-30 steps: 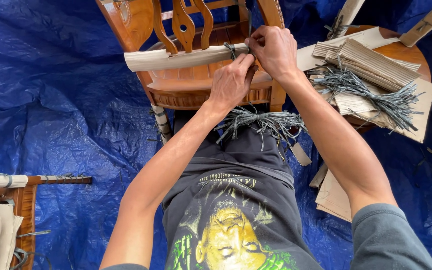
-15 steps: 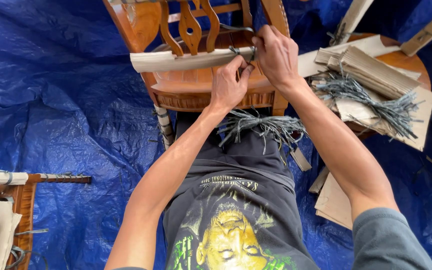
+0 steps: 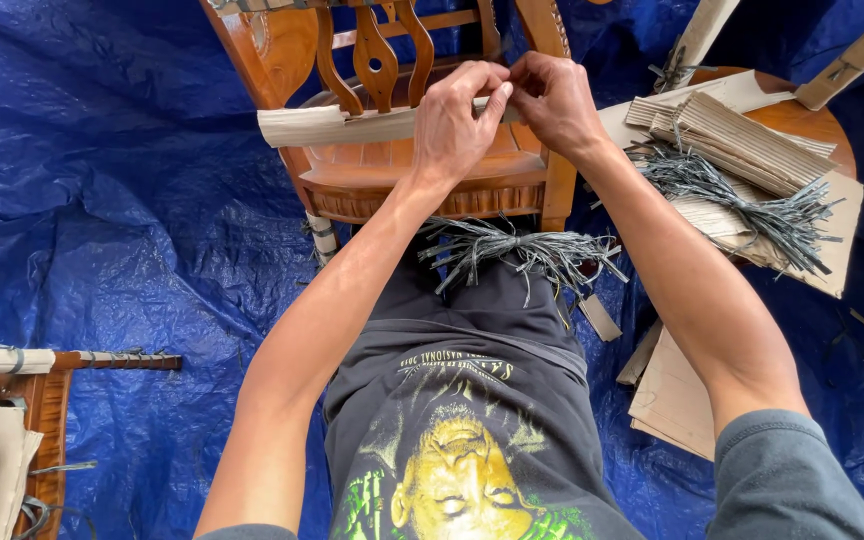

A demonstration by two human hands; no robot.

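- The left hand (image 3: 457, 120) reaches straight forward from a bare, nearly full-stretched forearm, back of the hand up, knuckles bent.
- Its fingers curl down and its thumb and forefinger pinch shut on the cardboard strip (image 3: 352, 125), near the strip's right end.
- The right hand (image 3: 557, 100) comes in from the right, the forearm slanting up and inward, the wrist bent toward the left hand.
- Its fingers are folded closed and meet the left hand's fingertips at the same spot on the strip; whatever small thing it nips there is hidden by the fingers.
- A grey sleeve (image 3: 792, 480) covers the right upper arm; the left arm is bare as far as it shows.
- The cardboard strip lies level across the wooden chair (image 3: 402, 175), wrapped around a rail of it above the seat, its left end jutting past the chair's frame.
- A bundle of grey ties (image 3: 512, 250) lies on the person's lap, just below the seat's front edge.
- A second bundle of grey ties (image 3: 742, 195) rests on a stack of folded cardboard pieces (image 3: 732, 140) to the right, on a round wooden surface.
- A blue tarpaulin (image 3: 102, 220) covers the floor all around.
- At lower left another wrapped piece of wooden furniture (image 3: 42, 365) shows, well apart from both hands.
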